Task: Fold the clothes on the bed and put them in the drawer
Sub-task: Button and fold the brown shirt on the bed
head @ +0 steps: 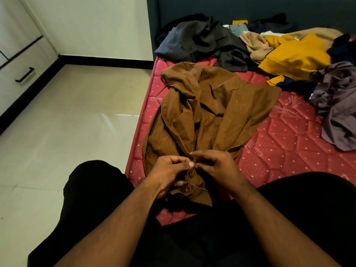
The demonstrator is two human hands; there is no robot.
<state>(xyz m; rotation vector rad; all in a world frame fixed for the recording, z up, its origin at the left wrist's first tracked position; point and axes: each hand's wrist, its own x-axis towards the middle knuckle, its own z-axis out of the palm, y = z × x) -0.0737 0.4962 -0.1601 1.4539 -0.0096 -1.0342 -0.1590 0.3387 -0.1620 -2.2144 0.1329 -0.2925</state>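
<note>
A brown button-up shirt (212, 108) lies crumpled on the red quilted mattress (289, 143), its near end gathered at the bed's front edge. My left hand (169, 170) pinches the shirt's button placket from the left. From the right, my right hand (215, 162) pinches the same strip, fingertips almost touching the left hand's. A brown button (186, 189) shows just below the hands. The white drawer (23, 72) with a black handle stands closed at the far left.
A heap of unfolded clothes covers the far and right bed: dark grey items (208, 41), a yellow garment (296, 54), a beige one (256, 45), a purple-grey one (339, 105). Tiled floor (77, 122) lies between bed and drawers. My legs in black frame the bed's corner.
</note>
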